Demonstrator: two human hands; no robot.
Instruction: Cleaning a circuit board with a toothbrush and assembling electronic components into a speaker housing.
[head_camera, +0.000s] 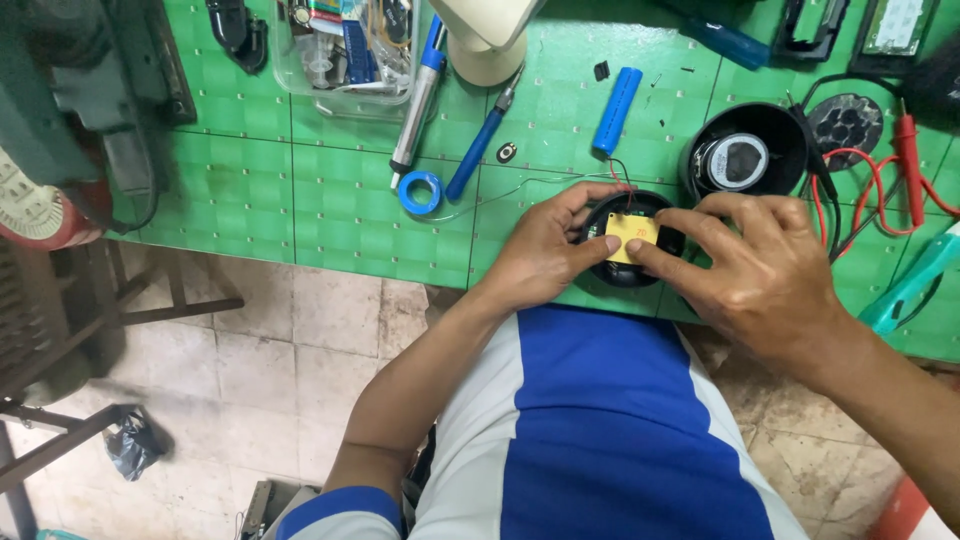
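Note:
A round black plastic housing (640, 272) lies at the near edge of the green table (330, 200). A small yellow circuit board (634, 236) sits in it, with thin red and black wires (619, 172) running off toward the back. My left hand (545, 250) grips the housing's left side, its thumb resting on the board. My right hand (750, 270) covers the housing's right side, and its fingertips press on the board. Behind my right hand stands a second black round shell with a speaker (738, 160) inside.
A blue cylindrical battery cell (617, 109), a blue-handled screwdriver (480, 150), a soldering iron (418, 95), a blue roll of tape (420, 191) and a clear box of parts (340, 50) lie on the table. Red multimeter probes (905, 150) lie at right. Tiled floor below.

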